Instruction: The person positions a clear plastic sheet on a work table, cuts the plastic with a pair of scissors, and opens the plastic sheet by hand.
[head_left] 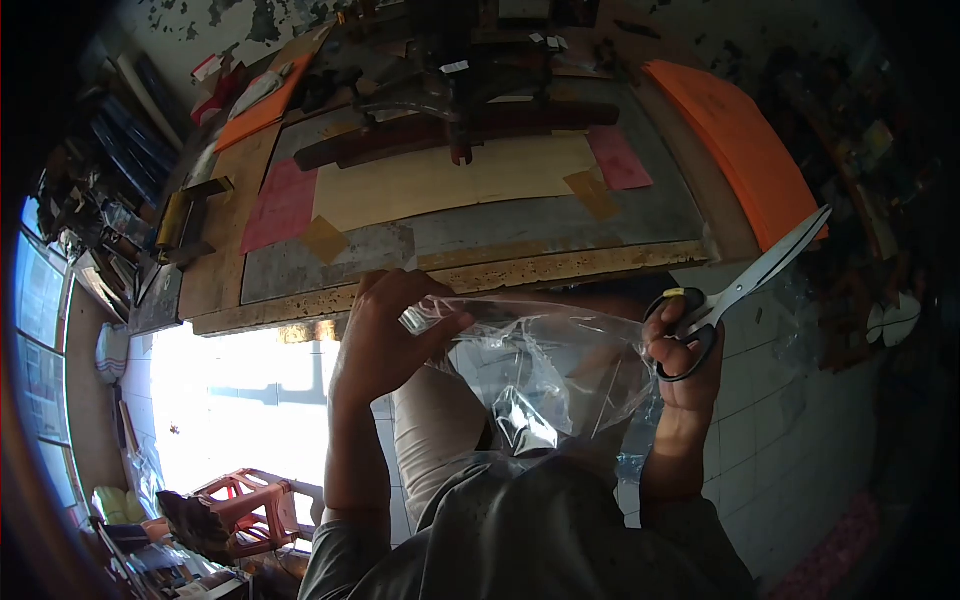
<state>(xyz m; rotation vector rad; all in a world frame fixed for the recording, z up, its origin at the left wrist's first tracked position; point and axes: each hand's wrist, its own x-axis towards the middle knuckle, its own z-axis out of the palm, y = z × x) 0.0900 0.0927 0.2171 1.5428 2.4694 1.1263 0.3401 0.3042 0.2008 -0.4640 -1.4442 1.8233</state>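
A clear plastic sheet or bag [540,370] is stretched between my two hands above my lap. My left hand [395,335] is closed on its left end, with the fingers bunched around the plastic. My right hand [690,355] has its fingers in the black handles of a pair of scissors [765,270] and also holds the right edge of the plastic. The scissor blades point up and to the right, away from the plastic, and look nearly closed together. Glare and folds hide parts of the plastic.
Ahead stands a worktable [450,275] with a dark metal press [455,100] over pale and pink paper. Orange sheets [740,140] lie at its right side. A yellow roll [175,220] is at its left. A red stool [262,510] stands at lower left on the tiled floor.
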